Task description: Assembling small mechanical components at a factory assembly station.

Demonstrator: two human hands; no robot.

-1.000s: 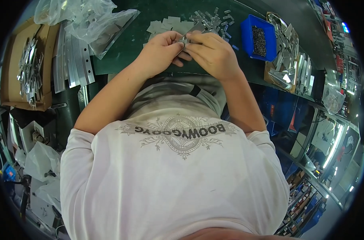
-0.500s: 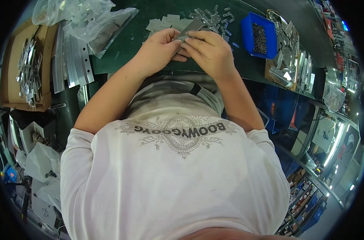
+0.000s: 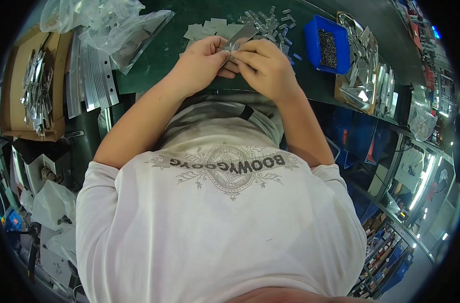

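Metal strip [image 3: 242, 35] held over the green bench [image 3: 154, 78], clamped in the left hand's [image 3: 199, 63] fingers! At its near end the right hand's [image 3: 271, 68] fingers are bunched; whether anything is gripped cannot be told. Dark lettering [image 3: 238, 168], upside down, is printed across the white T-shirt [image 3: 225, 232].

Bare green tabletop [image 3: 156, 70] leaves a passage between the plastic bag [image 3: 139, 40] and the left hand [image 3: 202, 60]; a narrower one separates the right hand [image 3: 269, 65] from the blue bin [image 3: 312, 43]. Beyond the hands, a jutting metal strip [image 3: 244, 34], grey squares [image 3: 199, 32] and scattered clear pieces [image 3: 269, 25] obstruct the way.
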